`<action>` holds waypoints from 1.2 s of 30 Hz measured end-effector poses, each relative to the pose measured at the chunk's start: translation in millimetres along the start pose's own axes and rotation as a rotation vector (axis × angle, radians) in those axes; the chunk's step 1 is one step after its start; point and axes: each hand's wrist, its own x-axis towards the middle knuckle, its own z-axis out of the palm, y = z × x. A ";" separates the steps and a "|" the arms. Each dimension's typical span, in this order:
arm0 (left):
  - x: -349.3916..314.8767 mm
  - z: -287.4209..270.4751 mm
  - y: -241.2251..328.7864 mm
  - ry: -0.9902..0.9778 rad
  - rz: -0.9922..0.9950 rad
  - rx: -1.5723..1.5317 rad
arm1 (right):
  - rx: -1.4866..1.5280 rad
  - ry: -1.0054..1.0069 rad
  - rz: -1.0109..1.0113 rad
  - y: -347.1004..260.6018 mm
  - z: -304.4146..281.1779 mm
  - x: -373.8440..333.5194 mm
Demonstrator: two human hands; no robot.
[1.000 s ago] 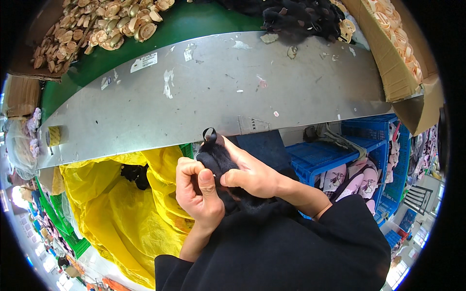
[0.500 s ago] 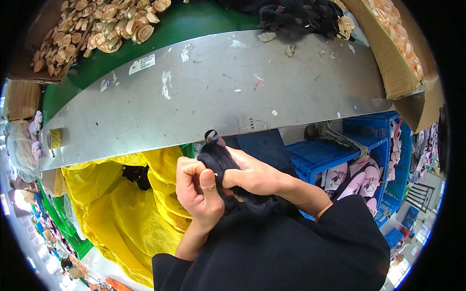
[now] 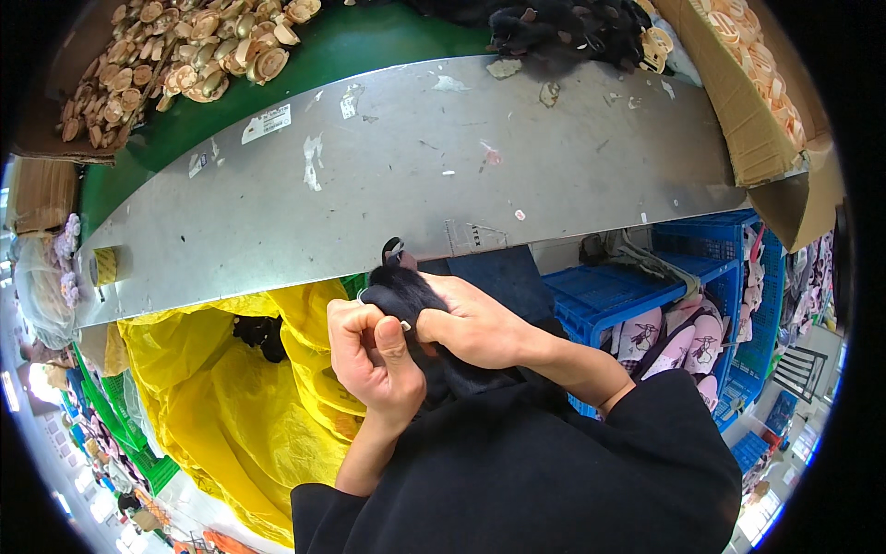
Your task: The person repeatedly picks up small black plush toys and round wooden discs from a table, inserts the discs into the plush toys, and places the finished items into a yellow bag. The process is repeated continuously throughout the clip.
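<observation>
A black furry plush piece (image 3: 404, 294), with an ear-like tip standing up at its far end, is held between my hands just in front of the table's near edge. My right hand (image 3: 480, 323) wraps round its right side, the thumb lying across the fur. On the other side my left hand (image 3: 377, 358) is closed, with curled fingers pinching the plush's left edge. A tiny white bit shows by the left thumb tip; what it belongs to cannot be made out. The lower part of the plush blends into my black clothing.
Beyond my hands lies a grey metal table (image 3: 388, 157) edging a green surface (image 3: 369, 37). Black plush pieces (image 3: 572, 32) lie at the back. Cardboard boxes (image 3: 766, 157) hold beige plastic parts. A yellow bag (image 3: 221, 397) hangs open at left; blue crates (image 3: 600, 295) stand at right.
The plush has shifted slightly left and turned, exposing more of its black fur. My right hand moved a little with it, while the left keeps its pinch.
</observation>
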 end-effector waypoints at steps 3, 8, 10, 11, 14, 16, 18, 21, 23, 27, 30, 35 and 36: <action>0.0 0.6 -5.4 0.045 0.059 0.044 | -0.034 0.020 0.003 -0.3 -1.3 -0.1; 1.6 -6.0 -0.4 -0.028 0.050 0.071 | -0.040 0.124 -0.035 4.7 -4.1 -0.5; 12.8 -9.9 7.1 -0.102 0.168 0.157 | 0.063 0.144 -0.006 -1.3 -9.7 -0.3; 14.0 -14.5 8.0 -0.162 0.183 0.191 | 0.036 0.119 0.006 -5.3 -17.9 -0.8; 29.0 -17.1 14.2 -0.278 0.221 0.056 | 0.143 -0.030 0.039 -3.5 -37.6 -3.7; 32.1 -20.5 6.6 -0.396 0.199 -0.052 | 0.189 -0.086 0.149 -15.0 -36.4 -11.8; 31.1 -17.6 6.7 -0.484 0.144 -0.168 | 0.344 -0.032 0.254 -4.6 -36.8 -17.1; 28.0 -11.7 12.5 -0.505 -0.014 -0.110 | 0.445 -0.057 0.240 8.9 -42.5 -24.9; 29.9 -8.8 15.5 -0.524 -0.011 -0.055 | 0.393 -0.128 0.240 19.2 -46.1 -22.2; 40.0 1.2 21.3 -0.615 0.102 -0.004 | 0.538 -0.212 0.456 12.4 -51.2 -29.8; 36.8 2.4 20.6 -0.557 0.012 -0.048 | 0.480 -0.429 0.220 17.8 -57.8 -29.0; 35.1 -1.4 16.4 -0.285 -0.151 -0.207 | 0.107 -0.401 0.115 -4.3 -77.3 -40.9; 33.7 0.3 15.5 -0.248 -0.167 -0.224 | 0.072 -0.338 0.122 -11.0 -81.7 -43.0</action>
